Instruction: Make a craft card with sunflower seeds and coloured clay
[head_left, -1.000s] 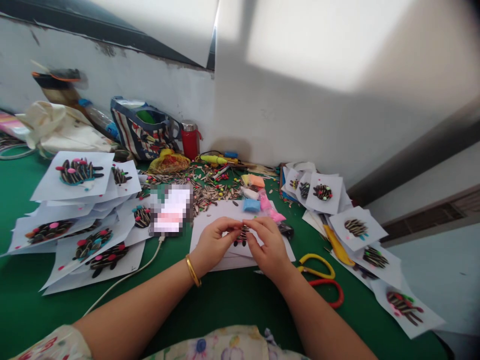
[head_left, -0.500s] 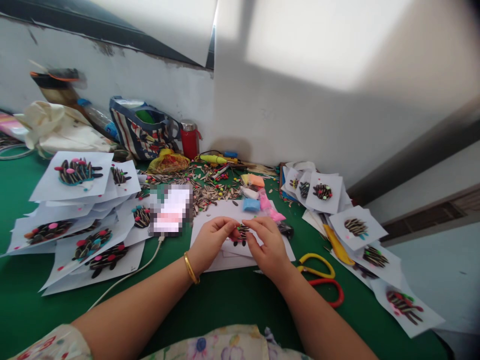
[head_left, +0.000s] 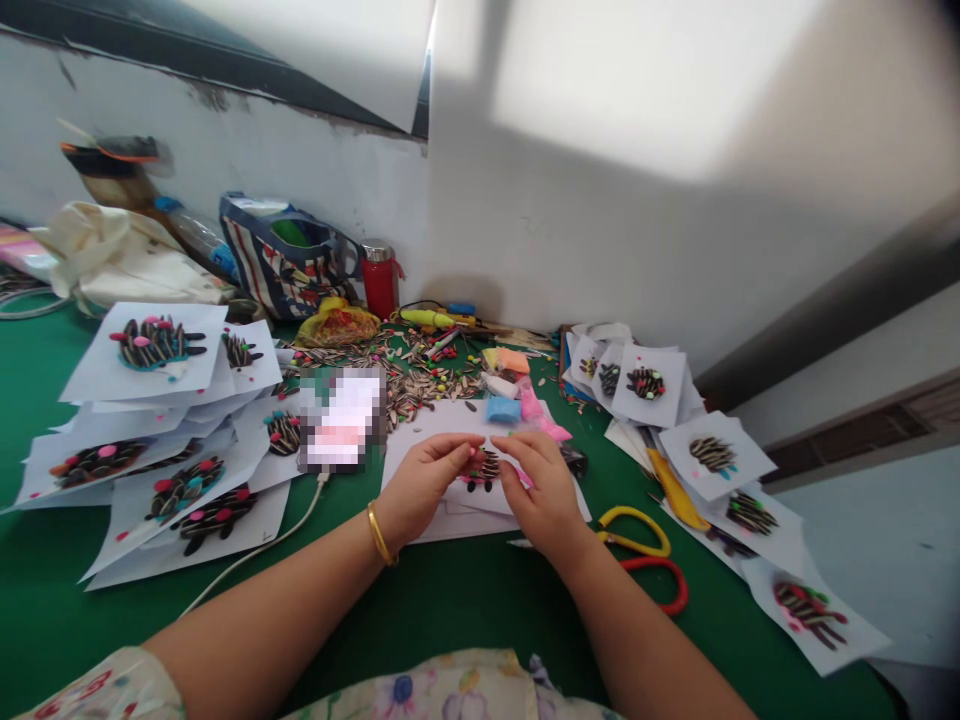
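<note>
Over a sheet of white paper (head_left: 412, 425), both hands work close together. My left hand (head_left: 427, 485) has thumb and forefinger pinched; a tiny red bit shows by the tips, too small to make out. My right hand (head_left: 546, 490) is just to the right, thumb and forefinger apart, with nothing visible between them. Beneath and between the fingertips lies a sunflower-seed animal figure (head_left: 489, 466) with pink clay about it, partly covered by the hands. Scissors (head_left: 637, 530) with one yellow and one red handle lie beside my right wrist.
Paper sheets with seed figures are piled left (head_left: 154, 345) and right (head_left: 712, 455). Loose sunflower seeds (head_left: 420, 375) and blue clay (head_left: 502, 408) lie beyond the paper. A phone (head_left: 341, 425) with a cable stands left; a red flask (head_left: 380, 280) is by the wall.
My right hand has drawn slightly right, and its fingertips have parted a little from my left hand's. More of the seed figure shows between them.
</note>
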